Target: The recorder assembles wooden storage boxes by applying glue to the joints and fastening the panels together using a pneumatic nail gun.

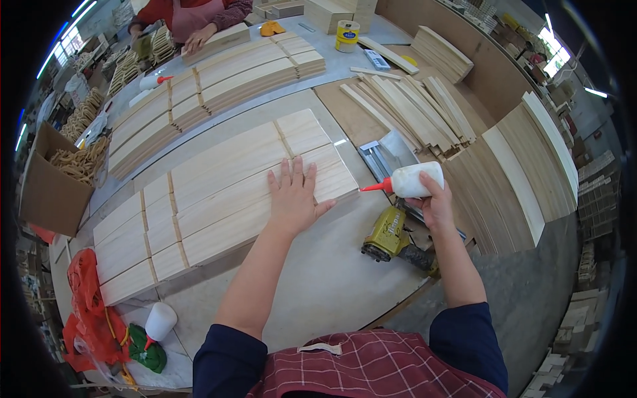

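Note:
My left hand [294,199] lies flat, fingers spread, on a row of pale wooden boards [225,212] that sit side by side on the table. Narrow brown strips cross the boards in several places. In my right hand [434,202] is a white glue bottle [417,179], tipped sideways. Its red nozzle points left and its tip is at the right end of the nearest board. Just below the bottle, a yellow-green nail gun [390,233] rests on the table.
A stack of boards [219,93] lies beyond mine, where a co-worker's hand [199,38] touches a wooden piece. Loose wood strips [411,109] and stacked panels [511,179] are at right. At left are a cardboard box [53,186], a red bag [86,285] and another glue bottle [160,322].

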`<state>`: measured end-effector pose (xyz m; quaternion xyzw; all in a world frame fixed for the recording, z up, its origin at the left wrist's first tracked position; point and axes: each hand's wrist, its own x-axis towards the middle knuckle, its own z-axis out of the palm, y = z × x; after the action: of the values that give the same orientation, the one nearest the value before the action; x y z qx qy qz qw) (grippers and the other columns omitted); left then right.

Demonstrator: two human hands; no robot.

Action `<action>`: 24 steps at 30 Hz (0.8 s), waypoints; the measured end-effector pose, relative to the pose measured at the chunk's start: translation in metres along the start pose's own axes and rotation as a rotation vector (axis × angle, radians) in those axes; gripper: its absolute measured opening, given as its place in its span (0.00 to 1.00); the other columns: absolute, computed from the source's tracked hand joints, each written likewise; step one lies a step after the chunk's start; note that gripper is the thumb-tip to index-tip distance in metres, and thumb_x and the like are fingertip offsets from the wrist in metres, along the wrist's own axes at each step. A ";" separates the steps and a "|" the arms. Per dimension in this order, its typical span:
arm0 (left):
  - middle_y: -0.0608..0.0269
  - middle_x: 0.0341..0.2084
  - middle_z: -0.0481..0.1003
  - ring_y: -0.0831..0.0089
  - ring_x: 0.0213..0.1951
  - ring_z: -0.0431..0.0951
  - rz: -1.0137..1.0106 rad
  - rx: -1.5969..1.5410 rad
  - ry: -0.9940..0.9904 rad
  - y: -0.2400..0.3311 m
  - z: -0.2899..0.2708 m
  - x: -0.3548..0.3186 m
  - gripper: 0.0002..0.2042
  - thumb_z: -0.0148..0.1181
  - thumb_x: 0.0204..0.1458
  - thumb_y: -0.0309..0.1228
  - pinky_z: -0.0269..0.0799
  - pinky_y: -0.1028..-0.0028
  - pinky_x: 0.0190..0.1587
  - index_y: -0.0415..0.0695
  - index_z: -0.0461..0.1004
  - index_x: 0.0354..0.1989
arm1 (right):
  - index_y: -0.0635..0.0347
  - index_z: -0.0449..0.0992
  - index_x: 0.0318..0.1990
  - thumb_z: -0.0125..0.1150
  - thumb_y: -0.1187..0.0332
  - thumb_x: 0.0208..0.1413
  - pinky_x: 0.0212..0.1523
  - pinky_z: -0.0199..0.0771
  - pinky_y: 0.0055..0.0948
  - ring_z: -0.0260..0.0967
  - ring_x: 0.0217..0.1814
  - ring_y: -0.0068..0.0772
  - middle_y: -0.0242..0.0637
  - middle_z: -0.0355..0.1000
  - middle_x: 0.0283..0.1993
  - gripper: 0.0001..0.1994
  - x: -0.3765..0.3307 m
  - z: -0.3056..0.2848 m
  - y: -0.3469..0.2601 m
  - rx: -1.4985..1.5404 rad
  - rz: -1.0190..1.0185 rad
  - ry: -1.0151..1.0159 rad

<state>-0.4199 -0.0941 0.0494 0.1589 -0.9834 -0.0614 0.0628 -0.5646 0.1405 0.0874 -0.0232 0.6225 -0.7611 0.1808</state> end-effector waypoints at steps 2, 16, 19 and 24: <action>0.47 0.63 0.44 0.47 0.64 0.39 -0.015 -0.004 -0.009 -0.003 -0.002 -0.001 0.41 0.43 0.46 0.62 0.32 0.44 0.60 0.44 0.50 0.62 | 0.63 0.64 0.46 0.58 0.64 0.49 0.27 0.78 0.31 0.72 0.38 0.37 0.42 0.70 0.40 0.19 -0.002 0.008 -0.005 0.000 0.006 -0.020; 0.43 0.62 0.44 0.43 0.64 0.37 -0.270 0.039 -0.004 -0.080 -0.032 -0.091 0.48 0.55 0.35 0.64 0.31 0.41 0.59 0.44 0.50 0.62 | 0.62 0.54 0.47 0.64 0.74 0.41 0.34 0.78 0.34 0.70 0.42 0.40 0.43 0.64 0.45 0.27 0.050 0.156 0.011 0.146 -0.152 -0.249; 0.41 0.62 0.43 0.40 0.63 0.39 -0.257 0.069 0.013 -0.081 -0.028 -0.092 0.49 0.50 0.36 0.67 0.33 0.40 0.58 0.43 0.49 0.62 | 0.61 0.53 0.47 0.67 0.73 0.39 0.34 0.77 0.35 0.68 0.43 0.38 0.42 0.61 0.46 0.30 0.066 0.183 0.026 0.080 -0.175 -0.218; 0.42 0.62 0.44 0.41 0.63 0.39 -0.253 0.047 0.035 -0.083 -0.026 -0.091 0.48 0.51 0.36 0.66 0.33 0.40 0.58 0.44 0.50 0.62 | 0.59 0.53 0.51 0.67 0.72 0.38 0.33 0.77 0.33 0.66 0.45 0.37 0.41 0.60 0.47 0.33 0.079 0.209 0.034 0.031 -0.249 -0.141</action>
<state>-0.3055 -0.1454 0.0539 0.2842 -0.9554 -0.0429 0.0678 -0.5751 -0.0848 0.0866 -0.1510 0.5888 -0.7836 0.1286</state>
